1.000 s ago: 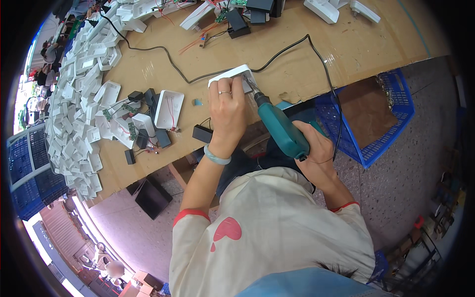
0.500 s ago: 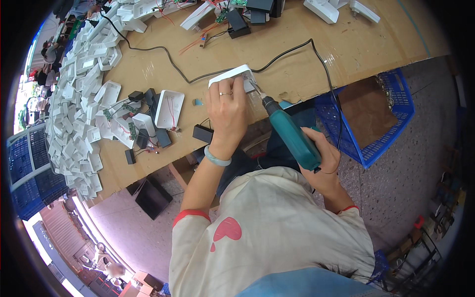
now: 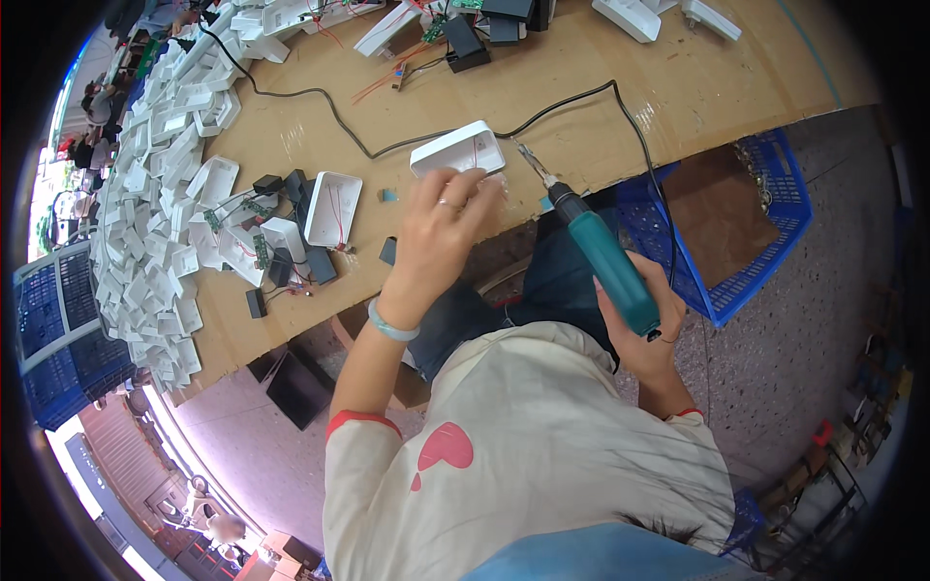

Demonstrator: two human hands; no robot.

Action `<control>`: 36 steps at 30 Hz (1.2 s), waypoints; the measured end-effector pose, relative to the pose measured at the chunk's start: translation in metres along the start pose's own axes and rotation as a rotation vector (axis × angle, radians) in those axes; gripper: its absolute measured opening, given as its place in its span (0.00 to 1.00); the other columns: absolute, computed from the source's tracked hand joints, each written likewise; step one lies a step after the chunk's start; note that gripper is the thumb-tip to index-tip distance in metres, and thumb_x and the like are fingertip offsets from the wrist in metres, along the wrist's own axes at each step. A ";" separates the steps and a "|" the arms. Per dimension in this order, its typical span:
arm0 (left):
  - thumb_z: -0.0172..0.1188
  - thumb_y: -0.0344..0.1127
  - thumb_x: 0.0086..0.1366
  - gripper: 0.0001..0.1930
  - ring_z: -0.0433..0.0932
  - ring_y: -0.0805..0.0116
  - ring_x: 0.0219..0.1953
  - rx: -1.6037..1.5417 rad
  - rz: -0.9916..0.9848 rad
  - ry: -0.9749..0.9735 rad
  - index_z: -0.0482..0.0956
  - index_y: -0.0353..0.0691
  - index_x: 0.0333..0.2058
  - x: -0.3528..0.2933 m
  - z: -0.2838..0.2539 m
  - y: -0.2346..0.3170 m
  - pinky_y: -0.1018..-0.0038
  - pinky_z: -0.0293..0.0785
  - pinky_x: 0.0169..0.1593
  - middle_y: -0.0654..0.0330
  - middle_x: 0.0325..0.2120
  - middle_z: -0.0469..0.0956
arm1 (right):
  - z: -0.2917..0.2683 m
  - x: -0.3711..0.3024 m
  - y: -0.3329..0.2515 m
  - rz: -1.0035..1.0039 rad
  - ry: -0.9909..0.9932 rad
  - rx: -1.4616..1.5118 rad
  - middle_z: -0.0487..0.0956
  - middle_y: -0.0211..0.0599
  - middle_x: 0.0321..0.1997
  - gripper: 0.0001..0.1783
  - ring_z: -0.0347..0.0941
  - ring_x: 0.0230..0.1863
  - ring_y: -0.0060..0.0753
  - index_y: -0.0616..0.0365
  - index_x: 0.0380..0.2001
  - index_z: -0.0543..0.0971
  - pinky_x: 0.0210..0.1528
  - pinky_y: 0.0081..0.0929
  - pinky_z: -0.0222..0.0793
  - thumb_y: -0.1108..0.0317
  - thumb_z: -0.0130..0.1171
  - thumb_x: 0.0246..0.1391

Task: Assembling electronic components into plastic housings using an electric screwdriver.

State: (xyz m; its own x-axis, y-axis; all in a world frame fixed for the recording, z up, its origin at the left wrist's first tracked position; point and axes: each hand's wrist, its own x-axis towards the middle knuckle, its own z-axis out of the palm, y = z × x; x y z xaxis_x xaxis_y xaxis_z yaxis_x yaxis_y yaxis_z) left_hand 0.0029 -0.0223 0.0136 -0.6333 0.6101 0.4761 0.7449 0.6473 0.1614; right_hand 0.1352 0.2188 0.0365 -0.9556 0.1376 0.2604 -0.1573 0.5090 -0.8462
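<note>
In the head view, the surface (image 3: 756,77) is a broad, tan, cardboard-like top, scuffed in places, with its near edge running slantwise above the person's lap. A white housing (image 3: 455,147) lies near that edge, its open side toward the person. The left hand (image 3: 441,228) is just by the housing's near side, fingers loosely bent and partly spread; whether they touch it or pinch something small I cannot tell. The right hand (image 3: 666,315) is wrapped around a green power driver (image 3: 610,266), whose bit points up and left, its tip just beside the housing — apart from it.

A black cable (image 3: 371,156) snakes across behind the housing, then drops over the edge on the right. Along the left, white housings (image 3: 155,223) are heaped in a long pile. Between pile and hand lie a white tray with red wires (image 3: 334,208) and black boxes (image 3: 320,263) among green circuit boards.

Around the surface is a room with a speckled floor (image 3: 794,242). A blue crate (image 3: 719,315) stands at the right, brown sheet material (image 3: 717,213) inside; a blue basket (image 3: 58,329) stands far left, and a dark bin (image 3: 298,387) sits below the edge. Cardboard boxes (image 3: 281,554) show at lower left.
</note>
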 end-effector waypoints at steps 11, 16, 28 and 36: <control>0.64 0.30 0.55 0.10 0.75 0.59 0.41 0.021 -0.055 0.027 0.80 0.38 0.37 0.007 0.007 -0.003 0.66 0.71 0.43 0.59 0.36 0.78 | -0.003 -0.007 0.000 0.029 -0.001 -0.028 0.86 0.41 0.40 0.18 0.84 0.38 0.27 0.66 0.47 0.80 0.43 0.24 0.78 0.79 0.71 0.53; 0.64 0.26 0.57 0.08 0.75 0.56 0.37 -0.009 -0.217 0.149 0.80 0.39 0.37 0.011 0.012 0.003 0.63 0.71 0.42 0.57 0.31 0.77 | 0.004 -0.005 -0.001 0.018 -0.018 -0.001 0.85 0.40 0.38 0.18 0.83 0.37 0.26 0.65 0.47 0.80 0.41 0.23 0.77 0.80 0.71 0.53; 0.69 0.29 0.56 0.06 0.76 0.57 0.36 0.220 -0.281 0.164 0.82 0.42 0.33 0.019 0.030 0.002 0.62 0.72 0.41 0.60 0.30 0.80 | 0.021 -0.001 0.010 0.061 -0.076 0.062 0.84 0.40 0.38 0.21 0.82 0.36 0.27 0.63 0.50 0.78 0.40 0.23 0.75 0.82 0.69 0.51; 0.70 0.30 0.56 0.07 0.76 0.57 0.36 0.230 -0.277 0.139 0.83 0.41 0.33 0.019 0.033 0.002 0.62 0.72 0.42 0.60 0.29 0.79 | 0.028 0.007 0.017 0.042 -0.113 0.068 0.83 0.42 0.42 0.23 0.83 0.39 0.32 0.63 0.52 0.78 0.41 0.25 0.76 0.82 0.67 0.51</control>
State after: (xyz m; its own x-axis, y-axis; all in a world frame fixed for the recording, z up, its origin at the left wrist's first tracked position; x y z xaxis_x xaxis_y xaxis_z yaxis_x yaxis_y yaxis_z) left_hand -0.0149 0.0055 -0.0057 -0.7581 0.3400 0.5565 0.4729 0.8742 0.1101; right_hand 0.1191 0.2048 0.0106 -0.9831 0.0591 0.1732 -0.1293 0.4453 -0.8860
